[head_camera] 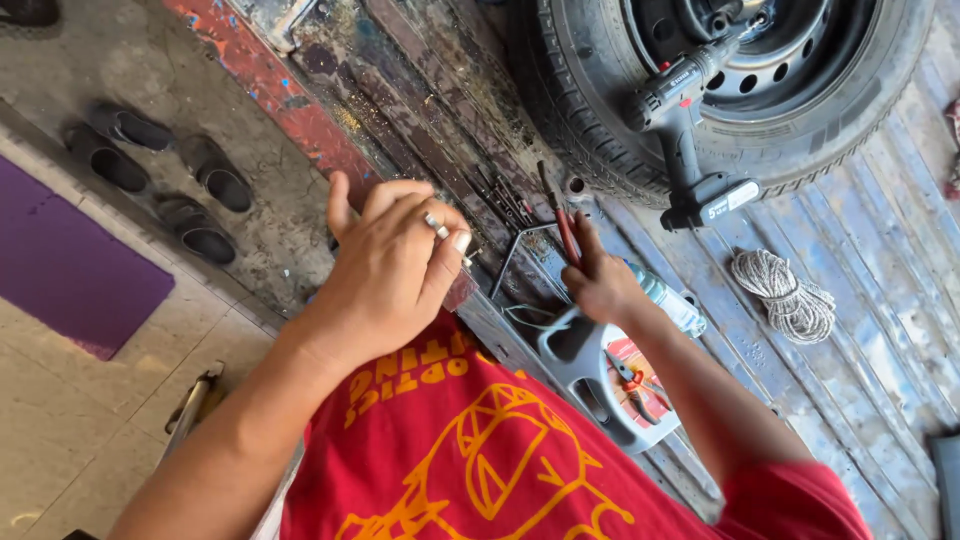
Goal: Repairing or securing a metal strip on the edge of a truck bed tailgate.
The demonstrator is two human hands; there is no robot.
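Note:
My left hand (385,262) is raised in front of my red shirt, thumb and fingers pinched on a small metal piece that I cannot make out clearly. My right hand (598,280) grips a thin red-handled tool (564,228) with a dark shaft pointing up toward the tyre. Below this hand lies a grey tool case (578,368) with red-handled pliers (632,380) printed or packed inside. A clear plastic bottle (672,302) lies just right of my right wrist.
A car tyre on a black steel rim (745,95) lies on the worn blue metal bed, with a cordless drill (685,120) resting on it. A coil of rope (785,290) lies to the right. Several dark sandals (160,170) sit on the floor at the left, beside a purple mat (70,265).

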